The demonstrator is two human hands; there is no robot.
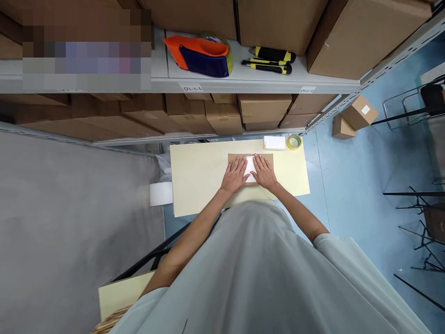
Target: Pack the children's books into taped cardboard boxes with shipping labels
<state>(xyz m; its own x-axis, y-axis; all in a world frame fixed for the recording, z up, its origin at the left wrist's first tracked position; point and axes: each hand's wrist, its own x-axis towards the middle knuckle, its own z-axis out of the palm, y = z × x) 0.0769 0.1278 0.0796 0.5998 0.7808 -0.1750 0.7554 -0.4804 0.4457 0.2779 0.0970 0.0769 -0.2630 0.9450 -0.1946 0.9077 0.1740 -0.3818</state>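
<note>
Your left hand point(235, 174) and right hand point(264, 172) lie flat with fingers spread, gripping nothing. They press a white sheet point(250, 168) onto a brown flat package point(268, 157) in the middle of the surface point(198, 181). The hands hide most of the sheet, so you cannot tell if it carries print. A tape roll point(294, 141) sits at the far edge.

The left hand point(235, 174) and right hand point(264, 172) lie flat, palms down, side by side

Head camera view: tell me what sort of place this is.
Likely a warehouse packing area: metal shelving full of cardboard boxes, a tape dispenser and utility knives on it, a tape roll on the worktable.
</note>
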